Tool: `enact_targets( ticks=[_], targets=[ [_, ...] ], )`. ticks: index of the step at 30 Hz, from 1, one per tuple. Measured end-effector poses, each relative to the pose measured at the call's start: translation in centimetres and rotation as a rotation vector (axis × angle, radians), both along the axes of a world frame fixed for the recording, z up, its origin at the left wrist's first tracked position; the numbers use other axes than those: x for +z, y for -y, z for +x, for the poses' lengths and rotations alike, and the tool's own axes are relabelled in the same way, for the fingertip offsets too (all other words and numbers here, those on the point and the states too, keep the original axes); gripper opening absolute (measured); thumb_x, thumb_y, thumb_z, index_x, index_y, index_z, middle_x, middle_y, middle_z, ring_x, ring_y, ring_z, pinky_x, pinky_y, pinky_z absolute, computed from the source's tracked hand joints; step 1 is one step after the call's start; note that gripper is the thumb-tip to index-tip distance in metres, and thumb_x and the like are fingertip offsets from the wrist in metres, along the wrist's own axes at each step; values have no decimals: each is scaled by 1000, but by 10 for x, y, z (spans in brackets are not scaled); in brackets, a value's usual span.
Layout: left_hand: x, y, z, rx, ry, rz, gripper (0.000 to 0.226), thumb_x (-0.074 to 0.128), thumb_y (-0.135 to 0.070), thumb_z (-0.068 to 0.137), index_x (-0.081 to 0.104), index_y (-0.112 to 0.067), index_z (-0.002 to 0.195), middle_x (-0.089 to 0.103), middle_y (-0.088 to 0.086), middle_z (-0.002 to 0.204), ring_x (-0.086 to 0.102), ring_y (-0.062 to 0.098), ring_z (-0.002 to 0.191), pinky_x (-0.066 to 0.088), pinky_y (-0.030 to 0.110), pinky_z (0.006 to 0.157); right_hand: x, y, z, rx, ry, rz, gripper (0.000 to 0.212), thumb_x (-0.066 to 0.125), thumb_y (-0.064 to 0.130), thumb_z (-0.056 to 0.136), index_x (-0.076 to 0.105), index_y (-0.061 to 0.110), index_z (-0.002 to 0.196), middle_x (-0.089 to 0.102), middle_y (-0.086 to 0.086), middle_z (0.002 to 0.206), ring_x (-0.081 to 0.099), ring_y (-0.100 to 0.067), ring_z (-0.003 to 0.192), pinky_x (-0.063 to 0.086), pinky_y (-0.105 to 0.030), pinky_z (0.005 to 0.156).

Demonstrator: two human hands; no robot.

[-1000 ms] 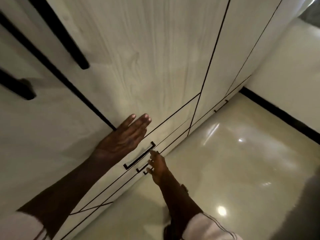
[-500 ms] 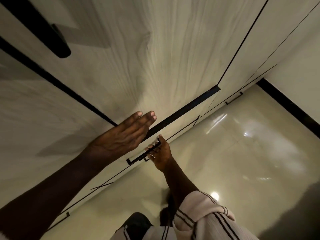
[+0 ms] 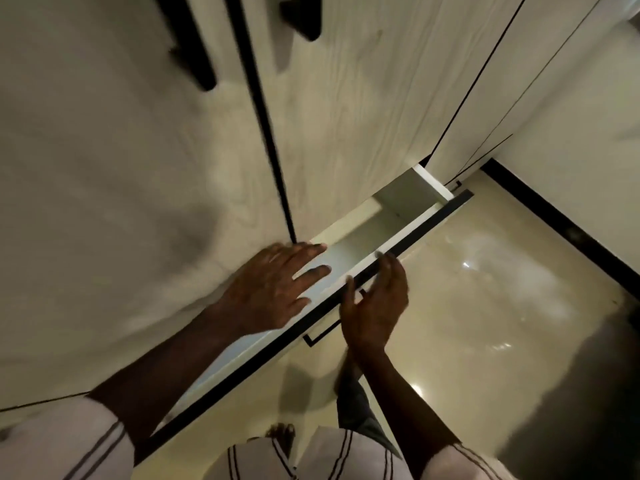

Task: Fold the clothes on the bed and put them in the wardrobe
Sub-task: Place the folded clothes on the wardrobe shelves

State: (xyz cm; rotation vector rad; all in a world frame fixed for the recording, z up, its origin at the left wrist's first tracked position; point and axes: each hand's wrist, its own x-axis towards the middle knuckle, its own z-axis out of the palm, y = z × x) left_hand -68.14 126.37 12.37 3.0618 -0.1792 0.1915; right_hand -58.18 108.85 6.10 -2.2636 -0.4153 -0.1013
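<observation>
Left hand [image 3: 273, 285] lay flat on the wardrobe [image 3: 346, 116] door, fingers straight, with the tips over the open drawer [image 3: 360, 233] just beyond. Right hand [image 3: 374, 306] sat at the drawer's dark front edge, fingers loosely curved. I could not tell if it gripped; blurred. Drawer handle [image 3: 322, 336] just left of that wrist. Glossy floor [image 3: 485, 323] to its right.

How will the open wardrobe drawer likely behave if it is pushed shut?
The drawer probably slides straight and stiffly; its panels look rigid. It is likely light, since the visible part holds nothing. The left hand reaches over its opening, so it may get pinched.
</observation>
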Motion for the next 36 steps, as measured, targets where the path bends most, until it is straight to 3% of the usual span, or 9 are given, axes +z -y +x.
enact_targets(
  ticks=[2, 4, 6, 9, 14, 19, 24, 28, 36],
  targets=[
    [-20, 12, -51, 181, 55, -336, 64, 62, -45, 98, 46, -18, 154, 38, 6, 163, 41, 25, 147, 39, 44, 117, 11, -15, -26, 469, 220, -159, 50, 64, 33, 96, 55, 17, 144, 54, -7, 148, 40, -27, 146, 29, -43, 121],
    [-45, 20, -97, 417, -28, -625, 69, 56, -55, 98, 38, -22, 156, 40, -3, 160, 39, 15, 147, 43, 43, 114, 12, -32, -54, 770, 56, -407, 48, 55, 33, 102, 50, 20, 148, 55, -7, 149, 37, -30, 148, 30, -52, 120],
    [-66, 23, -140, 589, -264, -751, 76, 42, -74, 94, 32, -33, 157, 38, -9, 161, 36, 11, 147, 41, 44, 115, 3, -41, -85, 846, -36, -747, 52, 39, 46, 107, 42, 25, 154, 50, -7, 154, 35, -32, 148, 22, -52, 121],
    [-81, 29, -176, 736, -628, -869, 76, 24, -81, 95, 34, -38, 157, 42, -3, 162, 41, 20, 147, 35, 42, 119, -5, -36, -111, 834, 69, -1026, 56, 22, 53, 107, 66, 28, 131, 64, -5, 135, 47, -32, 134, 21, -52, 116],
    [-70, 57, -200, 720, -652, -963, 68, 26, -78, 94, 39, -44, 151, 67, 4, 134, 64, 28, 118, 49, 37, 96, -1, -13, -118, 813, 105, -1001, 56, 21, 52, 103, 71, 28, 114, 66, 1, 121, 52, -25, 122, 30, -45, 105],
    [-76, 108, -217, 599, -598, -839, 58, 34, -70, 101, 33, -44, 153, 69, 2, 129, 66, 30, 113, 52, 43, 95, -3, 48, -140, 763, 110, -956, 67, 6, 49, 91, 70, 28, 96, 67, 3, 104, 54, -23, 110, 31, -42, 101],
    [-89, 162, -226, 553, -527, -802, 70, 28, -79, 95, 37, -37, 151, 73, 3, 110, 71, 31, 98, 53, 39, 80, -8, 107, -160, 689, 72, -899, 60, 13, 47, 101, 70, 29, 110, 66, 3, 122, 46, -27, 135, 18, -49, 122],
    [-87, 205, -239, 501, -545, -793, 79, 45, -74, 95, 28, -29, 158, 68, 9, 130, 66, 33, 114, 51, 41, 91, -10, 154, -191, 640, -8, -907, 64, 14, 57, 105, 59, 27, 139, 53, 5, 147, 24, -25, 154, 1, -53, 127],
    [-90, 289, -256, 426, -542, -811, 82, 46, -68, 99, 17, -26, 163, 50, 10, 155, 57, 35, 133, 46, 45, 102, -11, 239, -214, 591, -4, -951, 70, 7, 60, 101, 53, 28, 143, 49, 5, 149, 21, -23, 153, -1, -55, 127]
  ],
)
